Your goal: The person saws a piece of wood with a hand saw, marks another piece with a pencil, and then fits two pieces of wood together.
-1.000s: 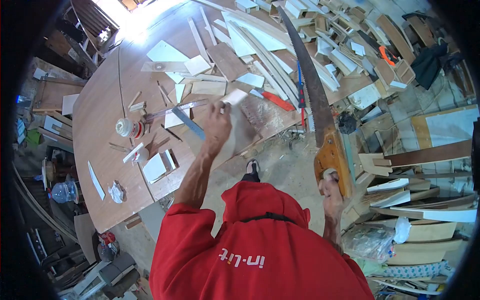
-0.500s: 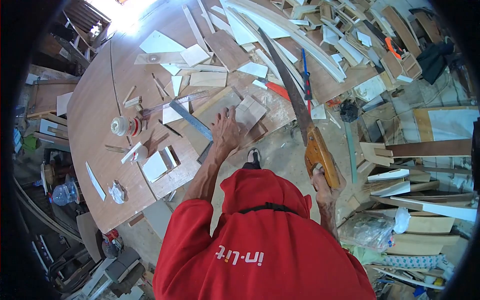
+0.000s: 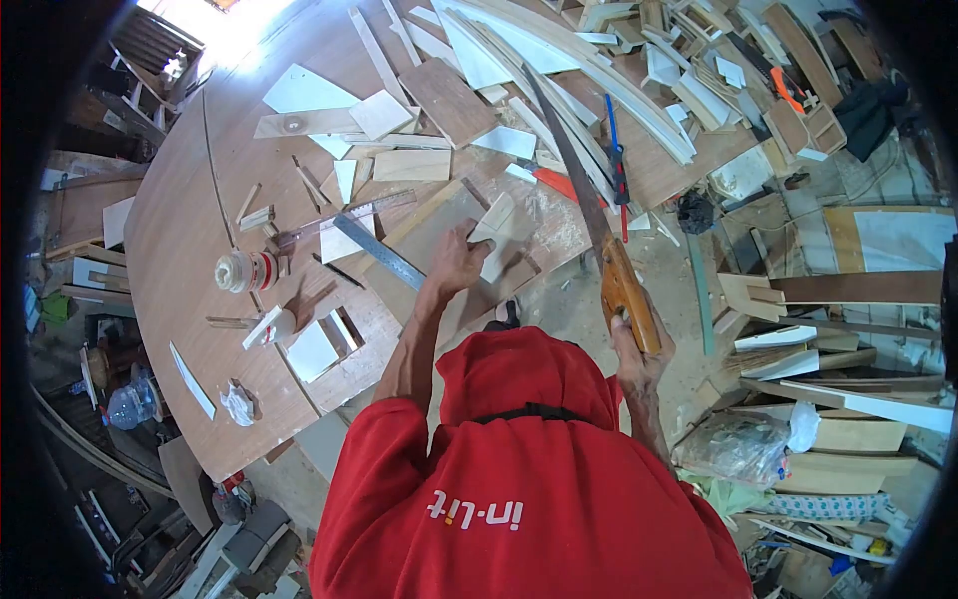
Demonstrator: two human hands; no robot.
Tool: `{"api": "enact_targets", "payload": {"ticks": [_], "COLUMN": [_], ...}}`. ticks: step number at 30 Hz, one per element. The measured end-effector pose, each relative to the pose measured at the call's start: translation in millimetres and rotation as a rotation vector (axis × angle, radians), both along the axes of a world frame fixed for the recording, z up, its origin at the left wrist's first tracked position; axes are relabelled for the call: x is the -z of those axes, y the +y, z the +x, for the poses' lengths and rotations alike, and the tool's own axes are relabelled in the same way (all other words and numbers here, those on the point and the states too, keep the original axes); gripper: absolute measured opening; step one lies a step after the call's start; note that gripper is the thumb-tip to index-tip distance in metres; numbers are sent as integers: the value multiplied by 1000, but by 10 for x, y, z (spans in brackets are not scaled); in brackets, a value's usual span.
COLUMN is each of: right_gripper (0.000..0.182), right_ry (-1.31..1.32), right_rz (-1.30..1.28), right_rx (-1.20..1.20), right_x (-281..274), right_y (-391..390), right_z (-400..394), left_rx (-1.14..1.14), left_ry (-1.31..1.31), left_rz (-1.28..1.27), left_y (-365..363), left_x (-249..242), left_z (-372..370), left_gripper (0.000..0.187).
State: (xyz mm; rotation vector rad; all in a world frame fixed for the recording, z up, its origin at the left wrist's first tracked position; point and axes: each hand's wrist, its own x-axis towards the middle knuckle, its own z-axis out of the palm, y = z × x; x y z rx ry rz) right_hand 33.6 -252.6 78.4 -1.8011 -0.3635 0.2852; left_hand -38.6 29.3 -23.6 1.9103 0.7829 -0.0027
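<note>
**Handsaw in the right hand and a small wooden piece in the left at the edge of a worktable**

The two hands are well apart. The right hand (image 3: 641,349) is clasped around the wooden handle of a handsaw (image 3: 627,292), off the near edge of the worktable (image 3: 175,265); the tapering blade points up and away, crossing in front of long pale wood strips (image 3: 599,85). The left hand (image 3: 459,258) has its thumb and fingers closed on the left side of a small light wooden piece (image 3: 497,222), located near the table's front edge. The piece appears tilted, though its underside is hidden.

Left of this hand, a steel ruler (image 3: 379,252) runs diagonally, its lower end just beside the wrist. A dark pencil-like stick (image 3: 337,270) lies farther left, followed by a jar with a red-and-white label (image 3: 247,271). Beyond the hand are a pale rectangular block (image 3: 412,165) and a brown board (image 3: 449,102). Sawdust (image 3: 564,212) covers the tabletop right of the piece. A blue-and-red tool (image 3: 618,165) is seen just right of the blade. The person wears a red hooded top (image 3: 539,499).
</note>
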Motion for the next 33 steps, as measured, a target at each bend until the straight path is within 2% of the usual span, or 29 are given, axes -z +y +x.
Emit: {"api": "enact_targets", "payload": {"ticks": [1,2,4,6,8,10,11,13,18,21,26,32,33], "right_gripper": [41,42,43,44,45,45,45,44,46,42,44,47,48], "right_ry": [0,-18,-31,-208,-150,-91,-74,-57,30,-83,-47,-103,-127], "right_rz": [3,-7,-21,3,60,116,122,127,146,178,203,102,63], "right_rx": [-1,5,17,-12,-6,6,-47,-96,-146,-137,-164,-108,-91], "right_x": [26,50,73,71,169,155,69,-34,-117,-115,-134,-27,12], "right_y": [78,170,355,553,702,805,841,887,888,896,883,855,847], "right_z": [45,80,157,284,418,480,501,500,506,510,536,552,569], "left_rx": [-48,-47,-88,-12,66,207,212,295,369,411,437,337,238], "left_ry": [-119,-116,-224,-185,-143,-98,-94,-230,-230,-252,-283,-265,-254], "left_rz": [-122,-121,-473,-463,-455,-633,-640,-697,-681,-669,-607,-632,-631], "left_y": [-25,-45,-87,-90,-83,-74,-94,-126,-141,-125,-131,-140,-131], "left_x": [-126,-232,-458,-738,-946,-1070,-1093,-1128,-1190,-1113,-1055,-984,-883], "left_z": [-2,-2,-1,-12,-32,-44,-41,-21,59,100,137,58,11], "left_gripper": [33,33,29,29,29,28,28,28,27,25,23,23,25]}}
